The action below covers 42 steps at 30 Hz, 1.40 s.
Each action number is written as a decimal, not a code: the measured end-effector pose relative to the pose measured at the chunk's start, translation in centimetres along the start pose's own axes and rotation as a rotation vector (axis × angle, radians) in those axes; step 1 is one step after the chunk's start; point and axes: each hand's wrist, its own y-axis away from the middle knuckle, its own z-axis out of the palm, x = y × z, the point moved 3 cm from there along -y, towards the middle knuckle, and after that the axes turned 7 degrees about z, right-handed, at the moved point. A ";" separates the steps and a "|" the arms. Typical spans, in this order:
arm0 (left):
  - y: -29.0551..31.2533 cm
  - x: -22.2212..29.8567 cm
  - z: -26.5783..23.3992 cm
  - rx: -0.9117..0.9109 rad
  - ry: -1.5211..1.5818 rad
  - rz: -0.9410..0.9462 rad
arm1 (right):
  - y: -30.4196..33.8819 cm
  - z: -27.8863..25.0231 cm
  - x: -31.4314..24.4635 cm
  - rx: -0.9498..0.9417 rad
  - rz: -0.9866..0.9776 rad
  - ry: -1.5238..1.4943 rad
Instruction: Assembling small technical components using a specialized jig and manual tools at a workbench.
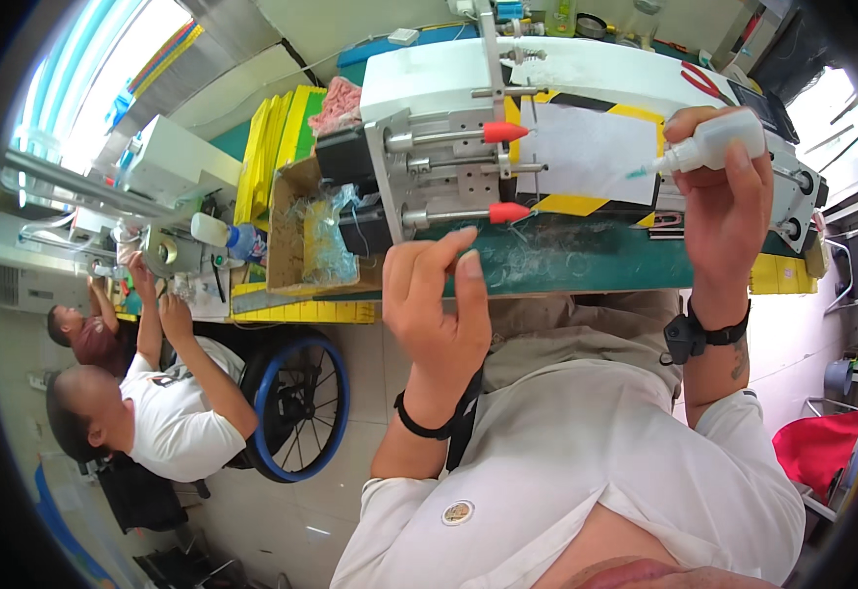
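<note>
My right hand (728, 201) is closed round a small translucent white squeeze bottle (718, 140). The bottle is tilted, its thin needle tip (637, 173) pointing left over a white sheet (591, 152). My left hand (439, 309) is loosely curled just below the machine, thumb and index fingertips slightly apart, and I see nothing between them. It is nearest to the lower red cone (509, 212), which caps a metal rod. A second red cone (503, 132) caps the upper rod. Thin wire-like strands show by both cone tips.
Black motors (345, 157) stand at the machine's left, beside a cardboard box (296, 231) with clear plastic scraps. Red-handled pliers (701, 80) lie at the back right. Clear strands litter the green bench top (586, 260). A co-worker (179, 412) sits left by a blue-rimmed wheel (296, 405); another person is farther off.
</note>
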 end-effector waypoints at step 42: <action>-4.6 -1.1 8.6 -0.048 -0.101 0.128 | -5.3 2.6 4.8 -0.188 0.201 -0.134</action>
